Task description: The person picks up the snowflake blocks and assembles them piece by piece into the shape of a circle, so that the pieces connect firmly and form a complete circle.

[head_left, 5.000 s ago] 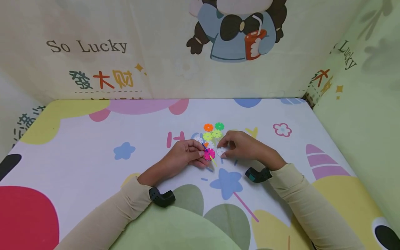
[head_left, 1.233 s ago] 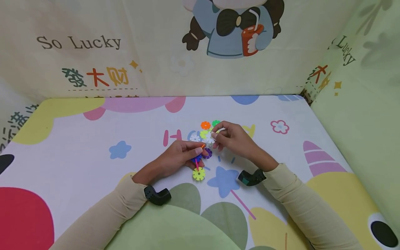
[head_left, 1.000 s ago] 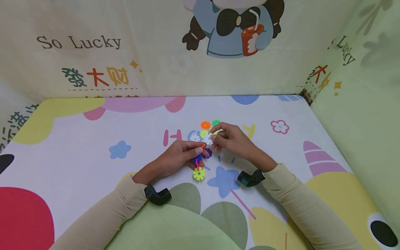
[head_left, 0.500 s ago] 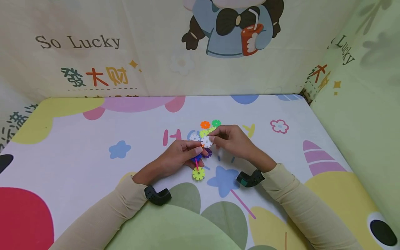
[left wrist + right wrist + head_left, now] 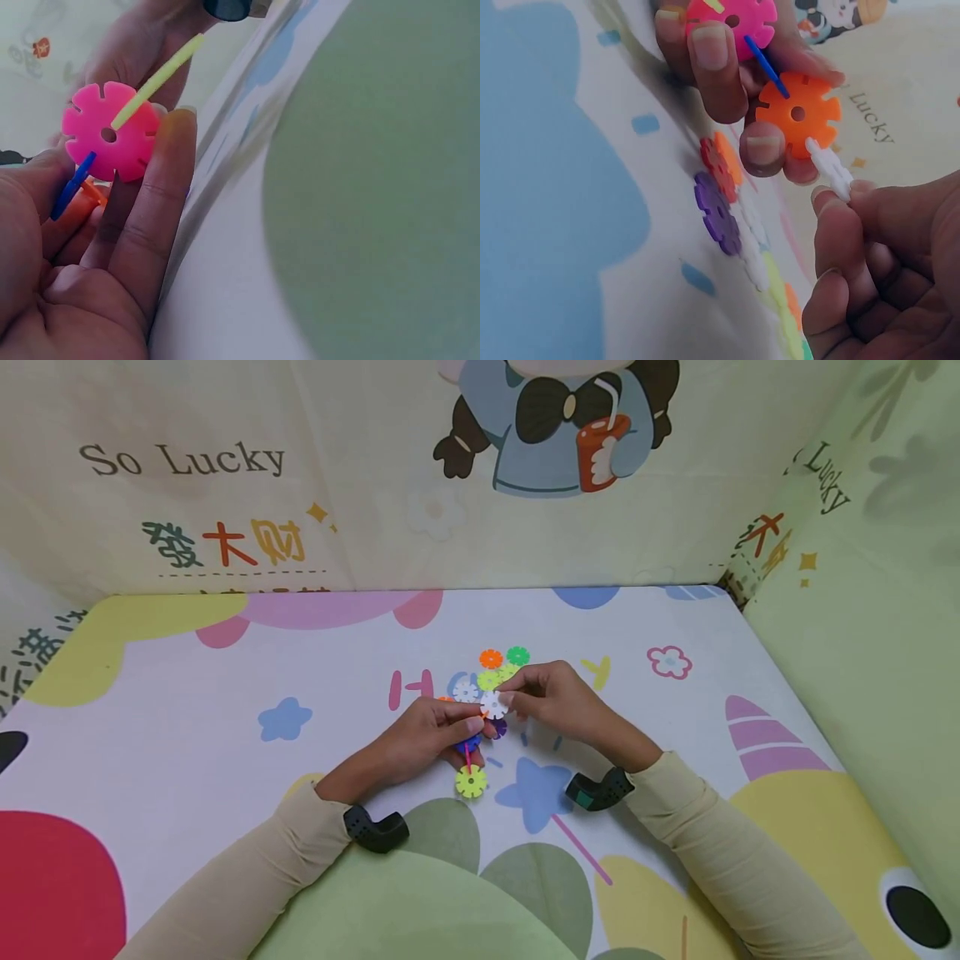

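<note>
My left hand point(image 5: 438, 735) grips a chain of slotted plastic discs. In the right wrist view its orange disc point(image 5: 798, 112) sits between thumb and fingers, joined to an edge-on blue disc point(image 5: 766, 66). Beyond that comes a pink disc point(image 5: 112, 131), with a yellow-green disc point(image 5: 471, 782) at the far end. My right hand point(image 5: 551, 697) pinches a white disc point(image 5: 829, 169) between thumb and forefinger. The white disc's edge meets the orange disc's rim, roughly crosswise; how deep it sits in a slot I cannot tell.
Loose discs lie on the patterned tabletop just beyond the hands: orange point(image 5: 491, 658), green point(image 5: 517, 656), yellow-green point(image 5: 489, 680) and white point(image 5: 466, 691). A purple disc point(image 5: 717, 214) and a red disc point(image 5: 718, 169) lie below the hands. A printed cloth wall point(image 5: 375, 527) stands behind.
Earlier my right hand was at a white disc on the table. In the last second it has brought a white disc down and left to the orange disc. The left hand has barely moved lately.
</note>
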The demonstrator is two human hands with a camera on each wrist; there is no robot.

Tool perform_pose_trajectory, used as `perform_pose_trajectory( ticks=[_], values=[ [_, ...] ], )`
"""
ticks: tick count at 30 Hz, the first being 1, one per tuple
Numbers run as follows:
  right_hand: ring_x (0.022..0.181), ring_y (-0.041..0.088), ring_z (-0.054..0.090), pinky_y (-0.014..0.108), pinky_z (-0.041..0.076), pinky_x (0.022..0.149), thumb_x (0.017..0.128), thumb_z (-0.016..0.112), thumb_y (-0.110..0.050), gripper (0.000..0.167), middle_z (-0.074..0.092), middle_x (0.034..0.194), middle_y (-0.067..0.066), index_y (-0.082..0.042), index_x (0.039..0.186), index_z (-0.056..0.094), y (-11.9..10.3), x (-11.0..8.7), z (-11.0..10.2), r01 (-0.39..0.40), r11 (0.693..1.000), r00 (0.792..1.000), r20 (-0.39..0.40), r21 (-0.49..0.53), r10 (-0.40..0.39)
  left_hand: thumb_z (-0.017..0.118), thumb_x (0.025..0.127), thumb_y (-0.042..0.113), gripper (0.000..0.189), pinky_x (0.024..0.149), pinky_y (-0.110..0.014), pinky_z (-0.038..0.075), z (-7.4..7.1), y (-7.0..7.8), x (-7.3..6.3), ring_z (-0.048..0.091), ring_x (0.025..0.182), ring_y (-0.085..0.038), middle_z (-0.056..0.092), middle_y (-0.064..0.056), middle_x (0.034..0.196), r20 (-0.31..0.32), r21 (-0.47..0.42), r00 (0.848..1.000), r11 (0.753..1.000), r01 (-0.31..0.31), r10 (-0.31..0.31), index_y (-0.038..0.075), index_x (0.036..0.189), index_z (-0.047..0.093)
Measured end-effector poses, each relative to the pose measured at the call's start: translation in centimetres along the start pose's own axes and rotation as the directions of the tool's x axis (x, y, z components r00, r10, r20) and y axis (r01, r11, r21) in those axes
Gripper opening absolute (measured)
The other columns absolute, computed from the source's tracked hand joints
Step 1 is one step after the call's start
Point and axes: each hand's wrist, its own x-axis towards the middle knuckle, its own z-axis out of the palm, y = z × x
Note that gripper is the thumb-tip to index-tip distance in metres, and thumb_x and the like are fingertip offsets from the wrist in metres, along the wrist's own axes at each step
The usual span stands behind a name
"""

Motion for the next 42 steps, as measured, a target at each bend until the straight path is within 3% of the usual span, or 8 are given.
perform_pose_trajectory(
  ticks=[8, 19, 28, 33, 36, 40, 42],
  values=[
    [0.066, 0.020, 0.062, 0.024, 0.047, 0.058, 0.093, 0.065, -0.005, 0.013, 0.071, 0.082, 0.005, 0.003, 0.100, 0.072, 0.12, 0.11, 0.46, -0.025, 1.000, 1.000, 0.004, -0.003, 0.025, 0.062, 0.097, 0.022, 0.036, 0.066, -0.035, 0.058, 0.00, 0.08, -0.18, 0.069, 0.074, -0.025, 0.071, -0.011, 0.105, -0.022, 0.039, 1.000, 0.999, 0.021, -0.020, 0.002, 0.127, 0.063],
    [0.063, 0.019, 0.062, 0.026, 0.050, 0.058, 0.092, 0.065, -0.005, 0.013, 0.069, 0.078, 0.005, 0.002, 0.100, 0.072, 0.12, 0.18, 0.84, -0.103, 0.994, 0.995, 0.005, 0.030, 0.103, 0.058, 0.099, 0.015, 0.032, 0.064, -0.032, 0.058, -0.21, -0.24, -0.14, 0.067, 0.077, -0.018, 0.070, -0.011, 0.108, -0.017, 0.015, 1.000, 1.000, 0.002, -0.002, -0.001, 0.127, 0.062],
    [0.064, 0.020, 0.064, 0.025, 0.051, 0.059, 0.092, 0.065, -0.003, 0.011, 0.071, 0.083, 0.005, 0.002, 0.098, 0.072, -0.46, -0.09, 0.69, -0.066, 0.998, 0.997, -0.028, -0.018, 0.065, 0.058, 0.099, 0.012, 0.032, 0.067, -0.035, 0.058, -0.05, -0.15, 0.11, 0.069, 0.080, -0.021, 0.069, -0.012, 0.111, -0.010, -0.001, 1.000, 1.000, -0.007, 0.007, -0.001, 0.127, 0.062],
    [0.061, 0.020, 0.062, 0.025, 0.046, 0.053, 0.091, 0.067, -0.007, 0.010, 0.070, 0.079, 0.003, -0.001, 0.097, 0.074, -0.57, -0.06, 0.60, -0.061, 0.997, 0.996, -0.062, -0.051, 0.058, 0.058, 0.099, 0.011, 0.032, 0.067, -0.035, 0.058, 0.15, 0.03, 0.24, 0.071, 0.081, -0.024, 0.068, -0.015, 0.111, -0.021, -0.055, 1.000, 0.998, -0.009, 0.008, -0.002, 0.128, 0.060],
    [0.062, 0.021, 0.062, 0.027, 0.047, 0.054, 0.092, 0.068, -0.009, 0.011, 0.069, 0.076, 0.004, -0.002, 0.098, 0.074, -0.52, 0.02, 0.60, -0.065, 0.997, 0.996, -0.059, -0.044, 0.063, 0.055, 0.101, 0.011, 0.033, 0.069, -0.036, 0.059, 0.16, 0.08, 0.26, 0.071, 0.080, -0.027, 0.067, -0.017, 0.110, -0.025, -0.119, 0.999, 0.993, 0.025, -0.028, -0.002, 0.130, 0.055],
    [0.064, 0.022, 0.062, 0.029, 0.050, 0.058, 0.095, 0.065, -0.012, 0.016, 0.069, 0.076, 0.007, -0.001, 0.101, 0.073, -0.41, 0.01, 0.59, -0.061, 0.998, 0.997, -0.046, -0.025, 0.060, 0.046, 0.101, 0.012, 0.035, 0.065, -0.034, 0.058, -0.04, 0.10, 0.23, 0.069, 0.074, -0.023, 0.066, -0.014, 0.102, -0.027, -0.203, 0.997, 0.977, 0.066, -0.073, -0.004, 0.133, 0.046],
    [0.067, 0.022, 0.062, 0.030, 0.050, 0.059, 0.096, 0.064, -0.014, 0.017, 0.069, 0.077, 0.008, -0.001, 0.102, 0.073, -0.37, 0.00, 0.58, -0.058, 0.998, 0.997, -0.058, -0.025, 0.057, 0.041, 0.099, 0.010, 0.037, 0.061, -0.031, 0.057, -0.09, 0.18, 0.19, 0.066, 0.068, -0.020, 0.064, -0.013, 0.095, -0.034, -0.244, 0.997, 0.968, 0.055, -0.065, -0.006, 0.132, 0.043]
  ],
)
